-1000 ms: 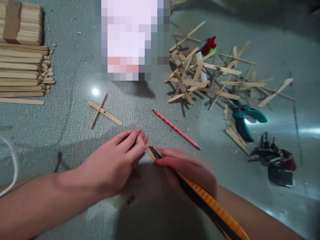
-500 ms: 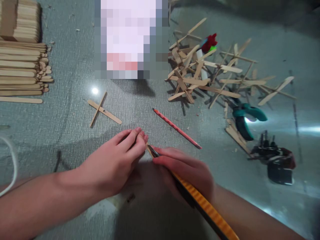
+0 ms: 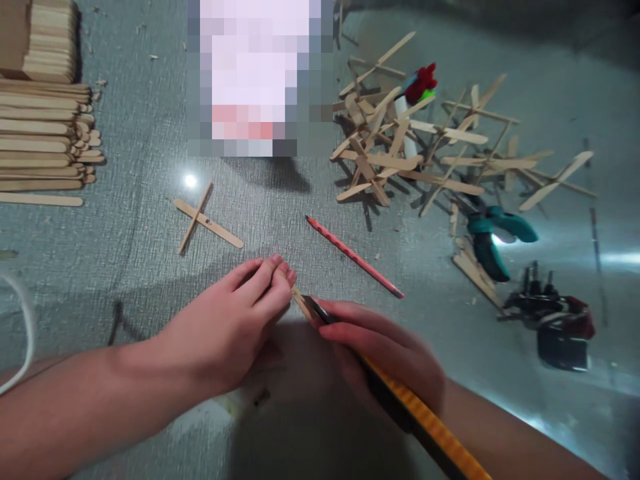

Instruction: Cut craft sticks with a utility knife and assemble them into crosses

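I see one left hand (image 3: 245, 313) and one right hand (image 3: 395, 340), with one knife (image 3: 427, 413) and one stick (image 3: 303, 308) between them. There's one pencil (image 3: 355, 257), one pair of pliers (image 3: 489, 253), one white cord (image 3: 31, 327). Two sticks make one lone cross (image 3: 223, 233). Over left, one banded bundle (image 3: 53, 43) and one stack (image 3: 40, 128), its sticks too many to number. The heap (image 3: 387, 162) of crosses is too tangled to count.

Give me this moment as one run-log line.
left hand: holds wooden stick | right hand: grips utility knife, blade at stick | nearby: red pencil, crossed sticks
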`<state>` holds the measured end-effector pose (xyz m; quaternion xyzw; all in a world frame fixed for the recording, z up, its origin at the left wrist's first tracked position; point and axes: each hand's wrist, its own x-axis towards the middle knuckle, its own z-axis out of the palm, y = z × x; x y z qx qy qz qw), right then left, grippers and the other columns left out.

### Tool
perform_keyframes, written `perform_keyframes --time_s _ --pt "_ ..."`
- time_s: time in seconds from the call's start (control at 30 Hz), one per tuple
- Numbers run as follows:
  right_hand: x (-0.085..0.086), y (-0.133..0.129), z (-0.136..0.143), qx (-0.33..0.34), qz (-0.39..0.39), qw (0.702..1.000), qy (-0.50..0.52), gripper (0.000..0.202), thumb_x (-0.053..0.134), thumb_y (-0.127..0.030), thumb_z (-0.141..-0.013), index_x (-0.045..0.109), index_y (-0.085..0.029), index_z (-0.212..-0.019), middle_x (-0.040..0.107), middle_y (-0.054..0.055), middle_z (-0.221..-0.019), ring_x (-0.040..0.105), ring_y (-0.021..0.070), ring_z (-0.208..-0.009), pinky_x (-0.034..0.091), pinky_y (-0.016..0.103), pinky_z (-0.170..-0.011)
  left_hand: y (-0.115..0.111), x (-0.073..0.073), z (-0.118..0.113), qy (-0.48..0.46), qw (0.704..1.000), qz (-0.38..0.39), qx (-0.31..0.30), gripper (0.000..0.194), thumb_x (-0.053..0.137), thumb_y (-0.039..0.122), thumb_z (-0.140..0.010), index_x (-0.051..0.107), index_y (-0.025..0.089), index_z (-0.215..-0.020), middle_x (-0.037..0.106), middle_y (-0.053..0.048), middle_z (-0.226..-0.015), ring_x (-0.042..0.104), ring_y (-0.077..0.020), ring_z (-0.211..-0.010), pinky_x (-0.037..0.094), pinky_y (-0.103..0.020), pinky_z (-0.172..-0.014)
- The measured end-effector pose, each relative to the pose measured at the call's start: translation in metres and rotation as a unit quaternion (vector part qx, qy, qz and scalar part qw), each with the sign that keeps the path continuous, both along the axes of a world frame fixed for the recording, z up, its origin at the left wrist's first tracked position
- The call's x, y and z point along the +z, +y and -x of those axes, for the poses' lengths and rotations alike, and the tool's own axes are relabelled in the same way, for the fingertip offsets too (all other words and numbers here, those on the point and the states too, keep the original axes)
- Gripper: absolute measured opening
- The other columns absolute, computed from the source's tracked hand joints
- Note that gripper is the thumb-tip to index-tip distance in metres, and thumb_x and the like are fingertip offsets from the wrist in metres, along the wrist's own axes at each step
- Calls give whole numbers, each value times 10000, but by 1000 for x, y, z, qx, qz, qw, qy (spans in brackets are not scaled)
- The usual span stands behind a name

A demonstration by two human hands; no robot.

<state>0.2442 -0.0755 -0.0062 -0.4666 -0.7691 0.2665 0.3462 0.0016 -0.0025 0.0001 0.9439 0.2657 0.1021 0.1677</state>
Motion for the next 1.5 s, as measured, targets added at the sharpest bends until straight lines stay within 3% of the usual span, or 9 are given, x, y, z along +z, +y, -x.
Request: perform_keyframes --time_s 0.3,0.5,0.8,1.03,1.23,1.5 --pt "-5 5 3 -17 -12 1000 -13 297 671 -106 -901 772 -257 -1136 832 69 -1150 833 220 -924 703 317 -895 -3 -3 0 21 999 -36 -20 505 510 170 -972 521 -56 -1422 665 -185 -1414 619 -346 -1349 482 -452 -1195" --pt "-2 7 4 -17 -22 999 -30 241 660 -148 -923 768 -255 -1110 840 82 -1104 833 220 -898 706 308 -857 -3 -3 1 18 998 -51 -20 494 479 136 -960 529 -72 -1406 672 -190 -1400 629 -356 -1321 505 -453 -1155" --pt "-10 -1 2 -1 8 1000 -12 243 657 -149 -950 750 -233 -1158 811 100 -1187 817 237 -1008 696 346 -903 -3 -3 1 26 998 -47 -26 491 460 174 -1004 506 -70 -1427 664 -191 -1410 616 -347 -1342 489 -471 -1184" --pt "-6 -8 -3 8 26 1000 6 423 676 -113 -952 719 -292 -1333 774 74 -1325 799 276 -1114 696 389 -957 -1 0 3 15 1000 -10 -6 535 500 104 -907 538 -22 -1426 660 -199 -1439 612 -320 -1376 511 -440 -1188" --pt "-3 -11 -5 2 29 1000 3 310 665 -94 -954 755 -240 -1211 781 88 -1299 802 232 -1101 675 288 -960 0 -1 1 19 999 -37 -21 503 464 127 -946 567 -43 -1409 682 -179 -1407 638 -333 -1327 515 -449 -1186" --pt "-9 -8 -1 -28 14 1000 3 343 693 -123 -911 763 -273 -1212 795 59 -1269 817 246 -1039 686 341 -965 -2 -4 0 30 997 -69 -33 504 445 184 -1004 543 -82 -1421 652 -204 -1429 620 -347 -1333 476 -457 -1209"
